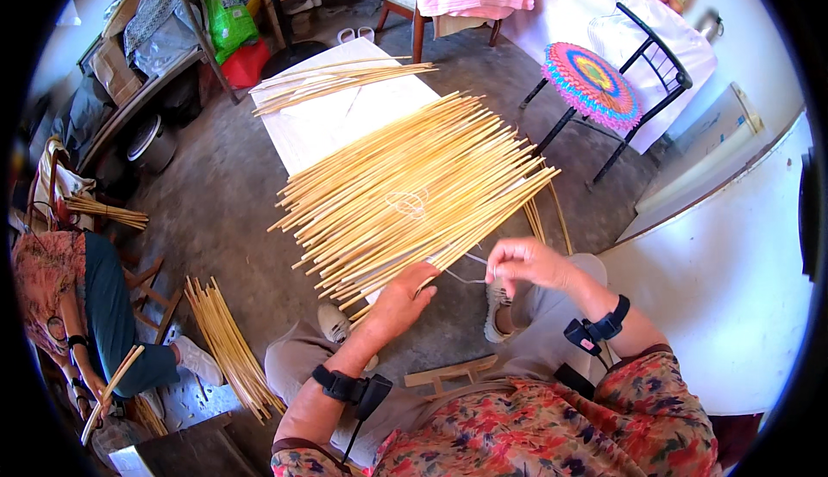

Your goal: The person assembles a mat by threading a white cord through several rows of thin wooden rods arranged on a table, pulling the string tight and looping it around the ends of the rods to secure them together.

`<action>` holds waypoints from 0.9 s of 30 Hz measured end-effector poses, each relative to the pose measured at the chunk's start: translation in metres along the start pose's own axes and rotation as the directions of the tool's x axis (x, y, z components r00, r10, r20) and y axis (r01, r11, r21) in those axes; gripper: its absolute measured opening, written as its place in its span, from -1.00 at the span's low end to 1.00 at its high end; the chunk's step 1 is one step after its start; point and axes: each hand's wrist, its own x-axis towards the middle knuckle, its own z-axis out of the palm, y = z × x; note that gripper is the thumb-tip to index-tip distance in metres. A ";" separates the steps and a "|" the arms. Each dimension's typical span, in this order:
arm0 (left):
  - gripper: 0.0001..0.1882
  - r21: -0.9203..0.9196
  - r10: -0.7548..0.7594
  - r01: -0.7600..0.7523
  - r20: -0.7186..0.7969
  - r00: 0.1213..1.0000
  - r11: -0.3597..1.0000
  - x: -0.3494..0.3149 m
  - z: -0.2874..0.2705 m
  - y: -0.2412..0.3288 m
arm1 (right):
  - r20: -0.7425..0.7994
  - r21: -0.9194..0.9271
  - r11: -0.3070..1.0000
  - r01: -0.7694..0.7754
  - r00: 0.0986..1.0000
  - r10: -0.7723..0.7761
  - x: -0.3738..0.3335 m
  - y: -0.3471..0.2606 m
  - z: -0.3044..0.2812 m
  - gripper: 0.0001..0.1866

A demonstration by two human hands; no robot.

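Note:
Thin straw-coloured stalks (414, 175) lie side by side in a wide layer across a low white board (297, 136). A loop of white string (405, 203) rests on top of them, near the middle. At the layer's near edge my left hand (401, 300) is closed, its thumb and fingers around the nearest stalks. My right hand (528, 263) is raised just right of that edge, fingertips pinched together. A pale cord (464, 279) runs between the stalks and the right fingers; the exact grip is partly hidden.
Several loose stalks (345, 83) lie on the board's far end. A stalk bundle (226, 339) leans at left, near a seated person (56, 304) holding stalks. A black chair (664, 63) with a colourful round cover (591, 84) stands right. A white panel (724, 279) stands close by my right side.

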 end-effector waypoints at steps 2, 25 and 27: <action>-0.72 -0.258 -0.190 0.224 0.148 0.970 0.940 0.005 0.009 -0.003 | 0.023 -0.168 0.983 -0.068 0.997 0.073 -0.009 0.011 0.007 -0.88; -0.73 -0.570 -0.248 0.388 0.309 0.918 0.724 0.020 0.028 0.039 | -0.308 0.015 0.985 -0.170 0.937 0.166 0.024 0.034 0.011 -0.55; -0.75 -0.485 -0.128 0.262 0.292 0.948 0.834 0.014 0.028 0.055 | -0.049 0.301 0.921 -0.247 0.960 0.274 0.034 0.043 0.037 -0.50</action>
